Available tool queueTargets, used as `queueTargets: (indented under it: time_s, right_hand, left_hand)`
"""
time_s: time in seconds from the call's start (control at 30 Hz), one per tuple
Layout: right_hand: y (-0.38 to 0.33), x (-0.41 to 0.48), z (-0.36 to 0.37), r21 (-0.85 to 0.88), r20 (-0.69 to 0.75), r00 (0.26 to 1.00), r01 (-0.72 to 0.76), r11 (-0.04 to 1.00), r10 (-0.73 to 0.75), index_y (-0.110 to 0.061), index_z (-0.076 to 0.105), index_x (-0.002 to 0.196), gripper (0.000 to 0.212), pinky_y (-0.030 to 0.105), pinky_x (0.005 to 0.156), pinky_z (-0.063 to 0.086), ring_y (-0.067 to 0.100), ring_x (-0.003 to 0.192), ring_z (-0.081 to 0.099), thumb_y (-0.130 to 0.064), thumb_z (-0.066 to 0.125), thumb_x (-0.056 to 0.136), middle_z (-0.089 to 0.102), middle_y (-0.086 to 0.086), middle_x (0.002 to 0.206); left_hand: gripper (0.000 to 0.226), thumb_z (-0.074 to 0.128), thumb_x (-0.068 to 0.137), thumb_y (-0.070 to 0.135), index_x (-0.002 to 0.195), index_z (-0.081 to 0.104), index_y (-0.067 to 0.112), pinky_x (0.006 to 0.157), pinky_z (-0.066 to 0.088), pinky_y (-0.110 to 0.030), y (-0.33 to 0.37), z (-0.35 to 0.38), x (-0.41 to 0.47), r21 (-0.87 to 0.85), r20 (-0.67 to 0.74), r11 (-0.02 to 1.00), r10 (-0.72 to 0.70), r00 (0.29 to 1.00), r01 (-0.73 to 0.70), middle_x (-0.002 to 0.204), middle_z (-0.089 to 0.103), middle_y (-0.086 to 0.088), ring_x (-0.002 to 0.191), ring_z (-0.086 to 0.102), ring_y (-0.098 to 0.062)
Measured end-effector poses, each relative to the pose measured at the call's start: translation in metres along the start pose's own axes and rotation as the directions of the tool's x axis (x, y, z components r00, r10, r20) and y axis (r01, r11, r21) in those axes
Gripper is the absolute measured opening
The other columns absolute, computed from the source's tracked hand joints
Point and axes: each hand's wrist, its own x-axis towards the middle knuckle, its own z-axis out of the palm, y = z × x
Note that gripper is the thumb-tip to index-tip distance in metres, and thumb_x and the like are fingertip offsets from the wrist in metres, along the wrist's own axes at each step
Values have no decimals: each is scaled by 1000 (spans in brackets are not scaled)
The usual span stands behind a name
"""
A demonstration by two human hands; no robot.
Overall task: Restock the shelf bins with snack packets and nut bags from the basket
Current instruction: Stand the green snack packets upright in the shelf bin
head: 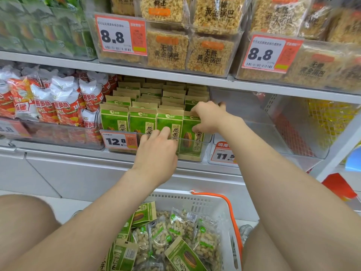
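Bare legs fill the bottom corners of the frame, and between them at bottom centre sits a white basket with an orange handle along its right side. It holds clear peanut bags mixed with loose seed packets, green with a sunflower-seed picture, lying at all angles. Both forearms reach up from the lower frame to the middle shelf, where a clear bin at centre frame is packed with upright rows of the same green packets; a 12.8 price tag is fixed to its front left. The right hand pinches the rightmost front packet at its top edge, fingers curled over the back and thumb on the face, with the packet standing inside the bin's right front corner. The left hand is just below and to the left, its bent fingers against the face of the third front packet at the bin's front wall; whether it actually pinches the packet cannot be told. Left of this bin are red-and-white snack bags in another bin. To the right stands a second clear bin with an 11.5 tag. On the shelf above, across the top of the frame, golden rice-crust packs fill bins carrying two 8.8 tags.
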Motion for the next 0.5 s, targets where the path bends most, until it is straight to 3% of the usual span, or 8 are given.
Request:
queueTargets:
  time_s: [0.17, 0.3, 0.5]
  right_hand:
    - [-4, 5, 1, -11, 36, 999, -15, 1000, 16, -21, 57, 97, 25, 69, 115, 18, 38, 111, 52, -30, 67, 76, 61, 6, 100]
    - [-8, 1, 0, -49, 48, 998, -26, 998, 28, -21, 52, 99, 36, 70, 115, 16, 40, 117, 50, -38, 68, 72, 61, 7, 102]
    - [-7, -1, -6, -104, 98, 995, -7, 995, 17, -20, 53, 107, 64, 70, 116, 16, 33, 118, 51, -59, 86, 68, 61, 4, 109]
  left_hand:
    - [22, 55, 100, 29, 110, 74, 22, 93, 42, -43, 0, 0, 0, 0, 8, 1000, -4, 1000, 4, 120, 50, 1, 110, 50, -25]
    - [22, 55, 100, 28, 109, 74, 22, 94, 42, -43, 0, -1, -1, -7, 7, 1000, -1, 1000, 1, 120, 50, 0, 109, 50, -25]
    - [22, 55, 100, 28, 109, 73, 22, 94, 42, -44, 0, -2, -2, -8, 12, 1000, 5, 1000, -5, 120, 50, 0, 110, 50, -25]
